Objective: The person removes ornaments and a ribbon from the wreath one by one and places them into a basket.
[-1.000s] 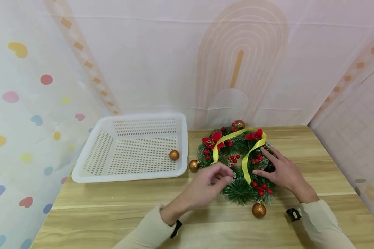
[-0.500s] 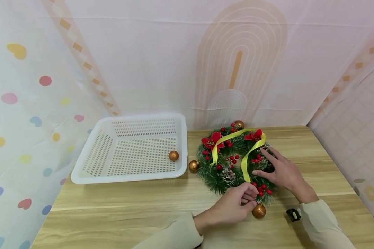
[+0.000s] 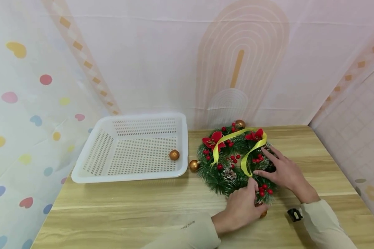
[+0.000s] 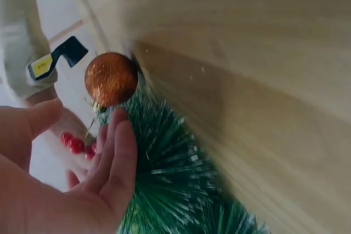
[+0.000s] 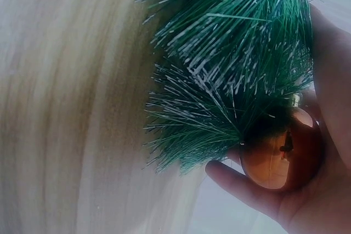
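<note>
A green Christmas wreath (image 3: 210, 176) lies on the table, trimmed with red flowers, berries and a pinecone (image 3: 229, 174). A yellow ribbon (image 3: 245, 165) loops across it. At the wreath's near edge my left hand (image 3: 241, 207) has its index fingertip right at the ribbon's lower end. Its thumb overlaps a copper glitter bauble (image 4: 111, 79); in the left wrist view the fingers are fairly straight and just beside that bauble. My right hand (image 3: 285, 173) rests on the wreath's right side, fingers spread. In the right wrist view a shiny copper bauble (image 5: 282, 149) sits against its palm.
Left of the wreath stands a white plastic basket (image 3: 129, 177) with one copper bauble (image 3: 174, 155) inside. Further baubles stick out at the wreath's left (image 3: 194, 165) and back (image 3: 240, 124). A patterned cloth backdrop (image 3: 156, 69) rises behind the wooden table (image 3: 112, 207).
My left hand has moved right and toward me along the wreath, from the pinecone to the near bauble and ribbon end. The right hand stays in place.
</note>
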{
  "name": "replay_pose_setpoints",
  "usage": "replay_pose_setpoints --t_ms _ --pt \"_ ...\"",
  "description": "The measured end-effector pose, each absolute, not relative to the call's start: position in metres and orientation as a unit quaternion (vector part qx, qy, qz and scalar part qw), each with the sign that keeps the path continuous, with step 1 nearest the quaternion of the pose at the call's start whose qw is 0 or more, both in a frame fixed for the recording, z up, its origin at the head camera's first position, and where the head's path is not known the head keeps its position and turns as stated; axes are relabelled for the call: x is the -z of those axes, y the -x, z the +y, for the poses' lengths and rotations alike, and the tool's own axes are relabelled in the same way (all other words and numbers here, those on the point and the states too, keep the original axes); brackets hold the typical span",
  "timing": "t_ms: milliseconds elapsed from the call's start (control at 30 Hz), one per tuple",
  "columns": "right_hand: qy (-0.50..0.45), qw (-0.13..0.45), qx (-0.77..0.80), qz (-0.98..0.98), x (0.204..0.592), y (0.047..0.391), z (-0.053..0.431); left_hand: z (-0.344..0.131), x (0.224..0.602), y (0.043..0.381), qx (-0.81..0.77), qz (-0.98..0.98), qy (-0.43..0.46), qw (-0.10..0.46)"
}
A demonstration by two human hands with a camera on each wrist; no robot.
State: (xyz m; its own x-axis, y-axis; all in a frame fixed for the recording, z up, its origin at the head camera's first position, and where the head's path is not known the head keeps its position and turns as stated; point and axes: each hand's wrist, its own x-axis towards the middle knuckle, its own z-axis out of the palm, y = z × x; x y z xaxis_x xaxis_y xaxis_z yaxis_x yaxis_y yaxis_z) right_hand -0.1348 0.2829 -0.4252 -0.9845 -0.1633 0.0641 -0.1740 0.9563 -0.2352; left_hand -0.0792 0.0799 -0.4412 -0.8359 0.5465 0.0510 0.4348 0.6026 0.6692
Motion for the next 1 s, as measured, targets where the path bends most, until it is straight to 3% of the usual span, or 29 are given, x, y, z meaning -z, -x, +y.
replay_pose_setpoints --t_ms 133,433,1000 --pt "-0.084 0.017 -0.121 -0.989 0.426 0.135 0.283 0.089 0.444 0.076 -0.298 0.917 -0.258 0.055" --pt "-0.083 0.023 -0.123 -0.989 0.427 0.136 0.284 0.098 0.451 0.073 -0.325 0.916 -0.229 0.060" --pt "-0.086 0.027 -0.121 -0.989 0.425 0.135 0.283 0.089 0.451 0.066 -0.544 0.800 -0.189 0.167"
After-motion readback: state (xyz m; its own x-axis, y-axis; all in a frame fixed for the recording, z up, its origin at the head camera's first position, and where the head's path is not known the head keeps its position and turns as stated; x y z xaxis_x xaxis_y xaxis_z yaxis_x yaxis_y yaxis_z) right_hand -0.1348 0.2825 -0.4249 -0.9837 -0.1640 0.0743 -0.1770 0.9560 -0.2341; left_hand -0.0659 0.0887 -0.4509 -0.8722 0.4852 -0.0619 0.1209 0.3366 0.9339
